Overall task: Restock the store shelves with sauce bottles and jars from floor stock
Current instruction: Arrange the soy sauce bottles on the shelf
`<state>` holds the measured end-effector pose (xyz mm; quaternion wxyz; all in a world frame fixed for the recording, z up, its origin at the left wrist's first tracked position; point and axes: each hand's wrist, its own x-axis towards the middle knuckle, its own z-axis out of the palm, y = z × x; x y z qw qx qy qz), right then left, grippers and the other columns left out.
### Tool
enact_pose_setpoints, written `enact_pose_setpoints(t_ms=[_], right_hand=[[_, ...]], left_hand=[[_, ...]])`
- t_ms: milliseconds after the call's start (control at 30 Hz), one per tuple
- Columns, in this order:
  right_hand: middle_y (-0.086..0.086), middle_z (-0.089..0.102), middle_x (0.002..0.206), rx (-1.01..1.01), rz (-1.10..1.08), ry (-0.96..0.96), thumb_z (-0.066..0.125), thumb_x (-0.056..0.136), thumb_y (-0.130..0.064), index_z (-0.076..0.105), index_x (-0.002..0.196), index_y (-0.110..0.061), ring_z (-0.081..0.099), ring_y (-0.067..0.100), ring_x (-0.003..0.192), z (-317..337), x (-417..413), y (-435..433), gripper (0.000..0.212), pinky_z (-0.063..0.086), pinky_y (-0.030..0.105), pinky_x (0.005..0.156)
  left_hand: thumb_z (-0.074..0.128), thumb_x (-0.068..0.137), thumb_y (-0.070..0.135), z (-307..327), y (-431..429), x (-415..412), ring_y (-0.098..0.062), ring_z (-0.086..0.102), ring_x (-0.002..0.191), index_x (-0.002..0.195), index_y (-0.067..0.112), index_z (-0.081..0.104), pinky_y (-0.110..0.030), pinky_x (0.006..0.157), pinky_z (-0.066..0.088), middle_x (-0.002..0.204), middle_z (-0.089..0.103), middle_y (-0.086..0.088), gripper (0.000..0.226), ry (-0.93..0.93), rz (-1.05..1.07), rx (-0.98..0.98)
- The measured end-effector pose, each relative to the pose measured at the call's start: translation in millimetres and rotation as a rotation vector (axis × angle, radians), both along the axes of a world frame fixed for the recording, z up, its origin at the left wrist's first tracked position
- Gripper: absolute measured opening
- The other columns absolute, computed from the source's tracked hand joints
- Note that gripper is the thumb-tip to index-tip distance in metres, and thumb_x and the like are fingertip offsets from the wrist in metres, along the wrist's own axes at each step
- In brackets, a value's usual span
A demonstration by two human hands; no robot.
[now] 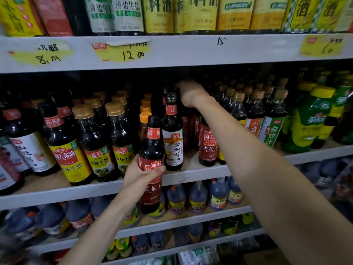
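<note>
While the left grip (142, 175) wraps fingers and thumb round the mid-body of a red-label dark soy sauce bottle (151, 148), the right grip (191, 93) is deep inside the middle shelf (57, 197), upper centre of frame, over the caps of the back bottles. Right fingers vanish into the dark behind the necks: can't tell whether they pinch a neck, push one or hold nothing.

Held bottle: upright, long axis near vertical, black cap up. Its base hangs below the shelf lip, so it is in front of the shelf, not on it. Just right of it on the shelf stands a white-label seafood soy sauce bottle (172, 134); touching or a hair apart, unclear. The matching row of red-label bottles (208, 144) stands right of that, partly hidden by the right forearm crossing in front.

Key relation: the matching row lies up and to the right of the left grip, past the seafood bottle. The base must clear the shelf lip, then go right and back. Left grip carries the load; right grip is nearer the slot.

Judgement: one bottle mid-placement, right hand probably making room at the back. The forearm blocks the straight path. Risk: clipping the seafood bottle on the way in.

Gold-cap yellow-label soy bottles (91, 142) stand at left of frame, green bottles with yellow caps (309, 121) at right. Handwritten yellow price tags (122, 51) sit on the upper shelf edge. Floor stock not in view.
</note>
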<state>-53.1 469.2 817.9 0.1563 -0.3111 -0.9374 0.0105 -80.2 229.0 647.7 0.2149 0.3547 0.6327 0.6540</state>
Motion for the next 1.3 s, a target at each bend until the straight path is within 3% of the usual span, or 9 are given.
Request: enact_pose_setpoints(t_ms=[167,333,500,767,967,1133,1300], right_hand=[[0.018,0.065,0.121,-0.039,0.015,-0.006,0.052,0.091,0.0,0.063,0.122,-0.004,0.062,0.035,0.111,11.4,-0.5,9.4,0.033,0.051,0.034,0.085],[0.017,0.066,0.115,0.053,-0.055,-0.018,0.054,0.088,-0.001,0.064,0.112,-0.003,0.064,0.036,0.106,10.1,-5.0,6.3,0.026,0.044,0.032,0.071],[0.015,0.062,0.124,0.114,-0.134,0.025,0.052,0.09,-0.006,0.064,0.118,-0.006,0.06,0.035,0.115,10.3,-10.1,5.8,0.03,0.047,0.036,0.078],[0.014,0.062,0.125,0.04,-0.133,0.064,0.049,0.095,-0.01,0.063,0.118,-0.008,0.06,0.034,0.115,6.2,-7.8,6.8,0.027,0.044,0.033,0.077],[0.018,0.064,0.118,-0.025,-0.109,0.086,0.046,0.093,-0.002,0.063,0.113,-0.003,0.062,0.036,0.109,-1.0,-2.3,6.3,0.027,0.044,0.031,0.073],[0.02,0.062,0.125,-0.014,-0.125,0.122,0.043,0.095,-0.001,0.061,0.121,-0.001,0.061,0.037,0.114,-9.2,-2.7,2.1,0.032,0.05,0.036,0.087],[0.021,0.062,0.126,0.012,-0.131,0.13,0.042,0.095,0.0,0.061,0.122,0.0,0.06,0.037,0.116,-9.5,-0.9,0.6,0.033,0.05,0.038,0.091]], left_hand=[[0.083,0.062,0.042,6.5,5.0,-1.9,-0.007,0.069,0.094,0.117,0.029,0.059,-0.024,0.075,0.051,0.105,0.073,0.009,0.061,0.001,-0.007,0.014],[0.084,0.066,0.037,8.4,5.3,-4.5,-0.006,0.069,0.093,0.114,0.03,0.059,-0.016,0.068,0.052,0.103,0.072,0.01,0.055,0.032,-0.02,0.002],[0.088,0.065,0.036,8.1,6.1,-6.4,-0.007,0.069,0.089,0.112,0.027,0.059,-0.014,0.066,0.051,0.1,0.073,0.01,0.055,0.073,0.0,-0.011],[0.084,0.063,0.043,4.5,7.6,-9.7,-0.009,0.07,0.092,0.113,0.027,0.059,-0.025,0.075,0.051,0.103,0.072,0.006,0.058,0.088,-0.025,-0.016],[0.083,0.067,0.038,-2.7,8.2,-6.4,-0.007,0.069,0.092,0.106,0.038,0.061,-0.017,0.068,0.053,0.103,0.072,0.009,0.045,0.099,-0.025,-0.015],[0.083,0.068,0.037,-3.6,9.2,-4.6,-0.006,0.069,0.093,0.107,0.039,0.061,-0.02,0.07,0.052,0.104,0.072,0.01,0.045,0.082,-0.023,-0.013],[0.082,0.066,0.039,-1.2,10.9,-4.4,-0.009,0.069,0.095,0.113,0.032,0.059,-0.026,0.077,0.051,0.104,0.072,0.008,0.052,0.063,-0.005,0.011]])
